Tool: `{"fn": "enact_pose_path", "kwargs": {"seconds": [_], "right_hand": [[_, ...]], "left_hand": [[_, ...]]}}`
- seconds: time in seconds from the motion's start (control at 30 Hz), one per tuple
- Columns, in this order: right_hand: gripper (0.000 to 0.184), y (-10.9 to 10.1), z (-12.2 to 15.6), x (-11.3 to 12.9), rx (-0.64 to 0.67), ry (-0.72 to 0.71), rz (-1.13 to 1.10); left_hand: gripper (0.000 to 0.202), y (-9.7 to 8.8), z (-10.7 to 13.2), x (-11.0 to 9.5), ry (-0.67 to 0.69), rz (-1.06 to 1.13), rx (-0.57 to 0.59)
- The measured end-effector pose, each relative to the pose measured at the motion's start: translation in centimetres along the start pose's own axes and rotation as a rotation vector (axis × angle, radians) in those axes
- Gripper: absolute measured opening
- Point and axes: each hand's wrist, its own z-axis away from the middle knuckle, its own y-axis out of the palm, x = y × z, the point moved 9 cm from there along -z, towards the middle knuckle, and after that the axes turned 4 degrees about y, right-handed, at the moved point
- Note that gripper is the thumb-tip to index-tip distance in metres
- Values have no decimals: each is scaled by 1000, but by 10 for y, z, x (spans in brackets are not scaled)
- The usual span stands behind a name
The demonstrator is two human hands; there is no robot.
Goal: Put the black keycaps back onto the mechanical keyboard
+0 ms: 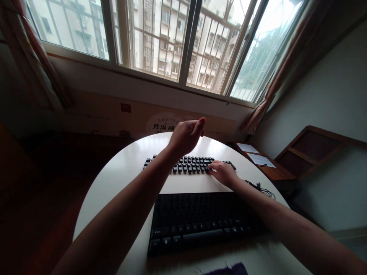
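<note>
A black keyboard (203, 236) lies on the round white table (114, 183) close to me. Its front rows carry keycaps, while the upper rows look bare and dark. Beyond it, several loose black keycaps (189, 165) stand in rows on the tabletop. My right hand (223, 173) reaches to the right part of these rows, thumb and fingertips closed around a keycap (210, 168). Raised above the far side of the rows is my left hand (186, 138), its fingers curled and pressed together. Whatever it holds, if anything, is hidden. My left forearm covers part of the keycap rows.
A coiled black cable (260, 188) lies at the table's right edge. Dark purple cloth (226, 269) shows at the near edge. To the right stands a wooden desk (275, 173) with papers (261, 159). A printed cardboard panel (137, 118) is under the barred window (160, 38).
</note>
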Motion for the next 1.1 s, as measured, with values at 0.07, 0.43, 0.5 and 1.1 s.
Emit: {"fn": "enact_pose_path", "kwargs": {"seconds": [0.07,0.43,0.5,1.1], "right_hand": [[16,0,0,0,-8,5,-5],[12,-15,5,1,-52,11,-28],[14,-27,10,2,-83,10,-48],[57,-67,193,-120,-29,746,-1219]], "left_hand": [[70,0,0,-1,3,0,-2],[65,-3,0,-4,19,11,-18],[64,-4,0,-4,14,10,-17],[34,23,15,-82,251,-252,612]]}}
